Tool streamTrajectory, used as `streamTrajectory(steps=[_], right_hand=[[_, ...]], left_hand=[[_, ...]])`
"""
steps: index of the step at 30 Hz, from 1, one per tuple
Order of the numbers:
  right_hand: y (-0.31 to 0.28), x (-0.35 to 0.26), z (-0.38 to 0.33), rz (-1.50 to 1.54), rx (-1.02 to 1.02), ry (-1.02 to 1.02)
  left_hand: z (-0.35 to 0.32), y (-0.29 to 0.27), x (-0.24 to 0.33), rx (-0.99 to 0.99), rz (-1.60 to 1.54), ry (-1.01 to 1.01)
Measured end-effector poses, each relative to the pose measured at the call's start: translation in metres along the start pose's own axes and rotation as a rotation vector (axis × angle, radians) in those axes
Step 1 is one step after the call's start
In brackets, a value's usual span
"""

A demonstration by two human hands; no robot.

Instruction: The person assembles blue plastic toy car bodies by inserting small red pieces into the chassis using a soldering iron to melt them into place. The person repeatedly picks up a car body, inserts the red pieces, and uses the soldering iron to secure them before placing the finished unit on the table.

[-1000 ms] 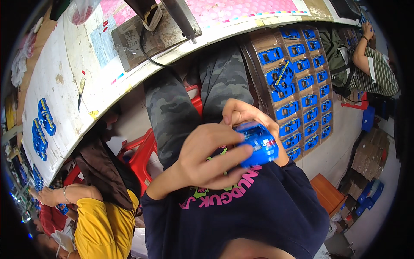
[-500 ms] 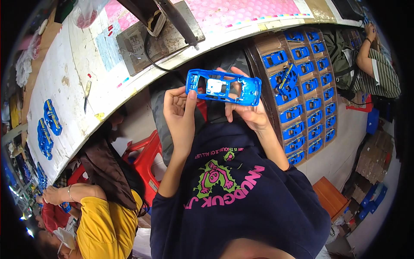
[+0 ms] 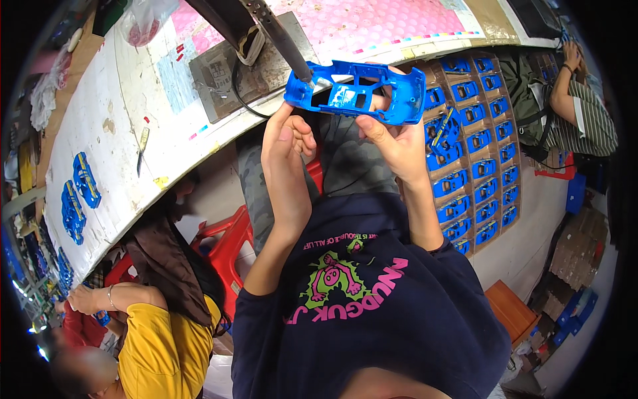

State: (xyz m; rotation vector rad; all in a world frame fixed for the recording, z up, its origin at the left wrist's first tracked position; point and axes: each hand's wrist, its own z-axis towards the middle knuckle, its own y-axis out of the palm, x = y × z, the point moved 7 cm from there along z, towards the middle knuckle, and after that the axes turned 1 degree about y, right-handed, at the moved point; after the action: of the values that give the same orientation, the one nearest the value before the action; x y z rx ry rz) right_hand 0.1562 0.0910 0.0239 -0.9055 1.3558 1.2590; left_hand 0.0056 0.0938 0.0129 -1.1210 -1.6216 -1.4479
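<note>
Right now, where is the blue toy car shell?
Head view, upper centre: the blue toy car shell is held in both hands at the workbench edge, against the metal rod.

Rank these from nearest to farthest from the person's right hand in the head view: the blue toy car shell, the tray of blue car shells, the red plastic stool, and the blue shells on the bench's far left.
1. Blue toy car shell: held in the right hand.
2. Tray of blue car shells: just to its right.
3. Red plastic stool: lower left, beyond the left hand.
4. Blue shells on the bench: far left.
</note>
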Motion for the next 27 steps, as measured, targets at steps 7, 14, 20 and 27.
streamTrajectory(steps=[7,14,20,27], right_hand=[[0.006,-0.027,0.011,-0.235,-0.027,-0.153],[0.011,-0.054,0.012,-0.382,-0.089,-0.296],[0.019,-0.072,0.009,-0.536,-0.186,-0.452],[0.019,-0.07,0.007,-0.539,-0.166,-0.459]], left_hand=[[0.01,0.008,-0.002,-0.017,-0.238,-0.01],[0.01,0.015,-0.007,-0.056,-0.391,-0.003],[0.009,0.022,-0.002,-0.079,-0.468,0.007],[0.008,0.022,-0.001,-0.022,-0.454,-0.011]])
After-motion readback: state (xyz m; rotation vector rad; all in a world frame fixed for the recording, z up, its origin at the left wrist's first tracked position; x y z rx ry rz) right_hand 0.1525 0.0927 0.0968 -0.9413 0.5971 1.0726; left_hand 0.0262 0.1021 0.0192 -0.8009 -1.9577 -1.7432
